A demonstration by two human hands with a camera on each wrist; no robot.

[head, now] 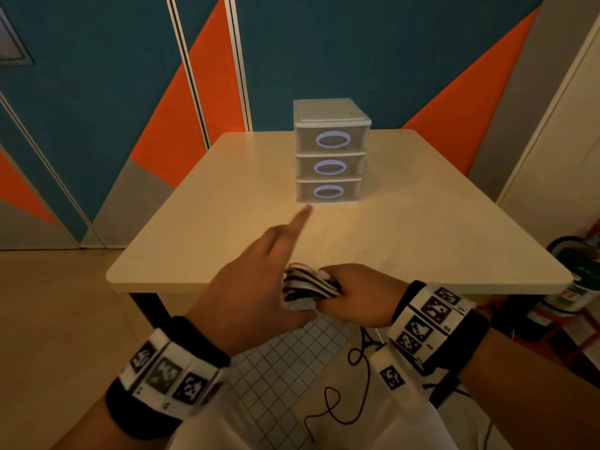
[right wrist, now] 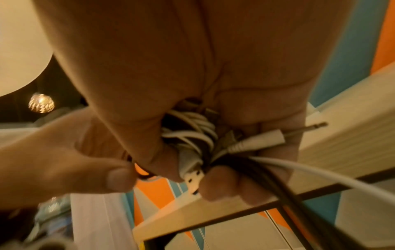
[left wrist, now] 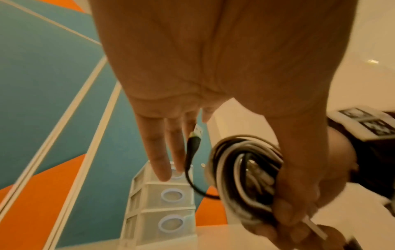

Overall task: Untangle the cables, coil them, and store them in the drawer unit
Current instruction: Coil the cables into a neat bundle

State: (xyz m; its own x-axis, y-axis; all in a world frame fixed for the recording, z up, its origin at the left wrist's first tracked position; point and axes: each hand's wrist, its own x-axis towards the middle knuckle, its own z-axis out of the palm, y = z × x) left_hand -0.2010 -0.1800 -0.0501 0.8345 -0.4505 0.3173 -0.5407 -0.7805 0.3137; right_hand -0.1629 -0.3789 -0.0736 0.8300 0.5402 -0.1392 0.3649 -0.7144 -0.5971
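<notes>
My right hand (head: 357, 295) grips a coiled bundle of black and white cables (head: 308, 285) just above the table's near edge. In the right wrist view its fingers (right wrist: 222, 184) wrap the cable bundle (right wrist: 192, 133), with a white jack plug (right wrist: 256, 142) sticking out. My left hand (head: 253, 287) lies beside it, its fingers (left wrist: 158, 152) straight and pointing at the drawer unit (left wrist: 162, 203). Its thumb (left wrist: 299, 169) hooks over the cable bundle (left wrist: 243, 169). A black USB plug (left wrist: 197, 132) pokes up by the fingers. The three-drawer unit (head: 329, 151) stands at the table's back, all drawers closed.
The beige table (head: 227, 222) carries only the drawer unit. A white cable (right wrist: 310, 172) and dark ones trail down from the bundle. A thin dark cord (head: 360, 401) hangs over my lap. Green canisters (head: 581, 277) stand on the floor at the right.
</notes>
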